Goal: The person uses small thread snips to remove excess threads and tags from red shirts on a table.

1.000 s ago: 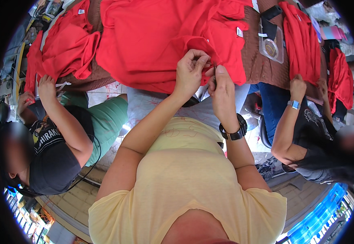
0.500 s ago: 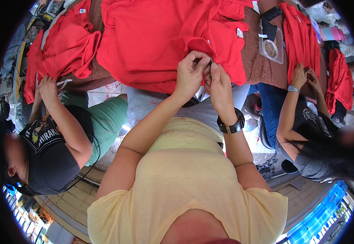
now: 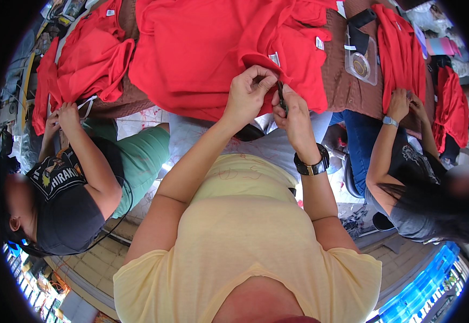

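Observation:
A red garment [image 3: 191, 59] lies spread over the table edge in front of me, with a white label [image 3: 273, 58] showing near its folded edge. That folded edge is pinched between the thumb and fingers of my left hand [image 3: 247, 94]. Close beside it, my right hand [image 3: 294, 116] is closed around small dark thread snips [image 3: 282, 98], their tip up against the fabric. Whether the blades are apart cannot be made out.
A brown cloth [image 3: 347, 94] covers the table. To the right sits a clear plastic box [image 3: 373, 62] with a tape roll. Co-workers on my left [image 3: 75, 177] and right [image 3: 401, 156] handle other red garments [image 3: 92, 64], sitting close to my elbows.
My right hand has drawn slightly down and turned, so the snips show more. The garment's edge has shifted and its white label has come into sight. The left co-worker's hands moved slightly.

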Action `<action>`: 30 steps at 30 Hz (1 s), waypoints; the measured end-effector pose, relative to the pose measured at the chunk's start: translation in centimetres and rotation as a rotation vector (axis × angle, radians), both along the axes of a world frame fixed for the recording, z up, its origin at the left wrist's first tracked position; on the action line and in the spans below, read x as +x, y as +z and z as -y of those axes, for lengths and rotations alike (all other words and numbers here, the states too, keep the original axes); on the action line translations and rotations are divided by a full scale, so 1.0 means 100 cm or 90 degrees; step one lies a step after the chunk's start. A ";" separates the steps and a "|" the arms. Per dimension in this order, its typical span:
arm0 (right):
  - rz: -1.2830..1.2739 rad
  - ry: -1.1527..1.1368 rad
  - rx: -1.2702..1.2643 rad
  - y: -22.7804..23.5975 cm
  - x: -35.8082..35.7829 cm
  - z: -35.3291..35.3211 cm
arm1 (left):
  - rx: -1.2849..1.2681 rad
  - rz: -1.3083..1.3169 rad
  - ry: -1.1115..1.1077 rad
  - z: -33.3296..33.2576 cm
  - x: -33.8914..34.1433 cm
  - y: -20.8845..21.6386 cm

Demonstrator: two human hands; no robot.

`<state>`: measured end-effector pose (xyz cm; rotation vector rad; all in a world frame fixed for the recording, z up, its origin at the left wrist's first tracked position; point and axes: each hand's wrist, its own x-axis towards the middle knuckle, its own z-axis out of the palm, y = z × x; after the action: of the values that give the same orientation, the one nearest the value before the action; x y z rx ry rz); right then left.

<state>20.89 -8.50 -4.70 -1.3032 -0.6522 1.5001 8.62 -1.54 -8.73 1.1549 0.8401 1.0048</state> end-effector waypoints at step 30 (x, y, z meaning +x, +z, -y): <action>0.293 -0.061 0.249 -0.011 0.025 -0.022 | 0.246 -0.235 0.003 -0.007 -0.004 0.027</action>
<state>23.44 -6.30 -5.76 -1.3518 -1.1007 0.9329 8.24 -0.83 -6.05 1.7056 0.9621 0.9996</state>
